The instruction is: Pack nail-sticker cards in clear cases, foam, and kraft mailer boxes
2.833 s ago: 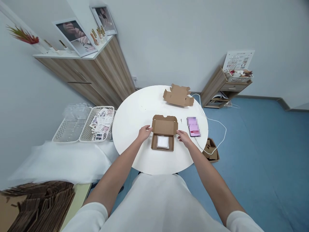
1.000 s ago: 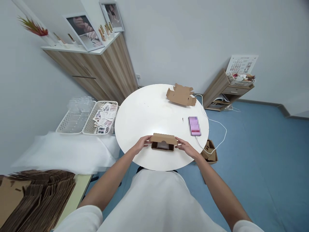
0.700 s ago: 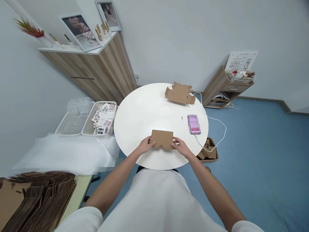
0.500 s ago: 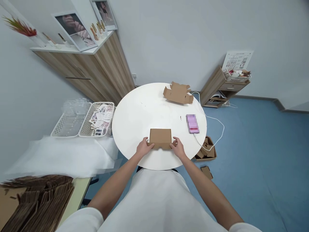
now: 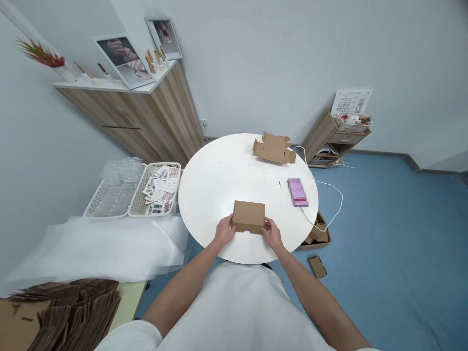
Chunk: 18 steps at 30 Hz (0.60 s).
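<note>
A small brown cardboard box [image 5: 249, 215] sits closed near the front edge of the round white table [image 5: 219, 180]. My left hand [image 5: 224, 231] grips its left front corner, fingers curled against the side. My right hand [image 5: 271, 233] grips the right front corner the same way. The lid lies flat on top and hides what is inside.
A half-folded cardboard box [image 5: 273, 147] lies at the table's far side, and a pink phone [image 5: 297, 191] on a white cable at the right. Two white baskets [image 5: 131, 192] stand to the left. Flat cardboard blanks [image 5: 69, 312] are stacked at bottom left. More boxes [image 5: 317, 235] lie on the floor.
The box was open with a white pad inside; I pulled it towards me and folded the lid down. It is now closed, with both hands at its front corners.
</note>
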Motion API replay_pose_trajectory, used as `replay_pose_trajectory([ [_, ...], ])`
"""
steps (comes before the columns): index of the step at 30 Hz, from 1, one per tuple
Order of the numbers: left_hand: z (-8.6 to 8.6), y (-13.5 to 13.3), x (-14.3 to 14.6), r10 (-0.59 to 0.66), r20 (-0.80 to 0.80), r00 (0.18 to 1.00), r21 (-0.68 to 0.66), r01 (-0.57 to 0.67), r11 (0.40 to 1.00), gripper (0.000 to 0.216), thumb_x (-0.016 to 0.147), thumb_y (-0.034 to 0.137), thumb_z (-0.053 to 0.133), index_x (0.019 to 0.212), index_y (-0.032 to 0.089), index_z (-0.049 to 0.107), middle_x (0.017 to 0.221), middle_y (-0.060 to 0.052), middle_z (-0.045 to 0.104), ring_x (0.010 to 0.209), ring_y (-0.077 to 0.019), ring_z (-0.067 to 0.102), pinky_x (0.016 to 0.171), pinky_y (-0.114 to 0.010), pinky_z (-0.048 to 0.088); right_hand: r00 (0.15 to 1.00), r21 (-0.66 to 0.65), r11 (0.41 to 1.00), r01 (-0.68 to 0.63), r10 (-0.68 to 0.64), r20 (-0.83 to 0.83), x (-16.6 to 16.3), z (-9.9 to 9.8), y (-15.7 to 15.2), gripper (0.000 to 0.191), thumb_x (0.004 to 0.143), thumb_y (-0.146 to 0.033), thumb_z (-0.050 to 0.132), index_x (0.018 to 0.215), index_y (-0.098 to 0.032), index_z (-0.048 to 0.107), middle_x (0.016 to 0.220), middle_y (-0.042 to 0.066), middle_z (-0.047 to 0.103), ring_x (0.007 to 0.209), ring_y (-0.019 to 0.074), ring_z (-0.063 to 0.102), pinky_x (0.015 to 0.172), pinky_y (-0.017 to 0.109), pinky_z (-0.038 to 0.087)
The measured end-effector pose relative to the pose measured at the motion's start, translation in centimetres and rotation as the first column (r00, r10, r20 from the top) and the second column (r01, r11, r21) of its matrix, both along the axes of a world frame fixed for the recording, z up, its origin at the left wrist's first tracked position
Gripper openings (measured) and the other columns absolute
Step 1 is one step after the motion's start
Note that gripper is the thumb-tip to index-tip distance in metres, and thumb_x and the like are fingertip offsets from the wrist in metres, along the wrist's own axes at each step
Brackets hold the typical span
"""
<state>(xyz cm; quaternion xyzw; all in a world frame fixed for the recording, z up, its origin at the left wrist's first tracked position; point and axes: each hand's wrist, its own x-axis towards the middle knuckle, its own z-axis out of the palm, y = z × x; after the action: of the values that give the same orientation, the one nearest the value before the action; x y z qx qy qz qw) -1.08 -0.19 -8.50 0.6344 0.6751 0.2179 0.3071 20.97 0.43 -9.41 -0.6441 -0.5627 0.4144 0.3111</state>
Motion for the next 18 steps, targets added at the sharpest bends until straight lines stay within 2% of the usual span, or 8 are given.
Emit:
replay_pose_trajectory([
  [2,1.0,-0.3,-0.4,-0.020,0.049,0.999,-0.005,0.021,1.000,0.052,0.070,0.018,0.049,0.121,0.023,0.041,0.106,-0.005,0.054,0.100,-0.0200,0.049,0.084,-0.032,0.038,0.999,-0.029,1.000,0.000,-0.001,-0.037,0.0,0.7,-0.4,0.048,0.068,-0.027,0.049,0.115,-0.019,0.046,0.095,0.005,0.060,0.090,0.0184,0.054,0.081,0.034,0.042],
  [5,2.7,-1.1,-1.4,-0.096,0.108,0.989,0.015,0.095,0.995,0.056,0.068,0.031,0.056,0.122,0.023,0.041,0.096,-0.005,0.051,0.091,-0.0194,0.050,0.079,-0.031,0.040,0.995,-0.092,0.996,0.014,-0.023,-0.102,0.0,1.8,-1.2,0.046,0.071,-0.034,0.048,0.114,-0.019,0.048,0.090,0.005,0.061,0.085,0.0185,0.056,0.077,0.033,0.043],
  [9,4.0,-1.8,-2.4,-0.212,0.149,0.966,0.049,0.207,0.977,0.073,0.062,0.041,0.063,0.126,0.022,0.034,0.095,-0.005,0.046,0.087,-0.0189,0.049,0.076,-0.030,0.041,0.994,-0.210,0.974,0.084,-0.098,-0.058,-0.5,3.4,-2.1,0.048,0.072,-0.046,0.047,0.112,-0.020,0.051,0.085,0.005,0.061,0.080,0.0195,0.057,0.072,0.032,0.043],
  [13,4.0,-0.9,-2.7,-0.156,0.081,0.984,0.016,0.156,0.988,0.053,0.071,0.033,0.055,0.119,0.018,0.041,0.092,-0.007,0.048,0.085,-0.0186,0.050,0.072,-0.028,0.040,0.995,-0.270,0.961,0.062,-0.079,-0.055,-1.3,5.1,-1.9,0.050,0.073,-0.053,0.043,0.113,-0.024,0.049,0.088,0.005,0.059,0.084,0.0197,0.055,0.075,0.033,0.042],
  [18,4.0,1.1,-3.2,-0.209,0.027,0.977,-0.054,0.211,0.976,0.018,0.075,0.028,0.048,0.087,0.017,0.055,0.080,-0.004,0.053,0.071,-0.0155,0.052,0.059,-0.024,0.038,0.973,-0.249,0.964,-0.093,0.035,-0.227,-1.2,6.5,-1.3,0.057,0.071,-0.052,0.050,0.120,-0.025,0.043,0.110,0.006,0.053,0.100,0.0197,0.050,0.085,0.033,0.039],
])
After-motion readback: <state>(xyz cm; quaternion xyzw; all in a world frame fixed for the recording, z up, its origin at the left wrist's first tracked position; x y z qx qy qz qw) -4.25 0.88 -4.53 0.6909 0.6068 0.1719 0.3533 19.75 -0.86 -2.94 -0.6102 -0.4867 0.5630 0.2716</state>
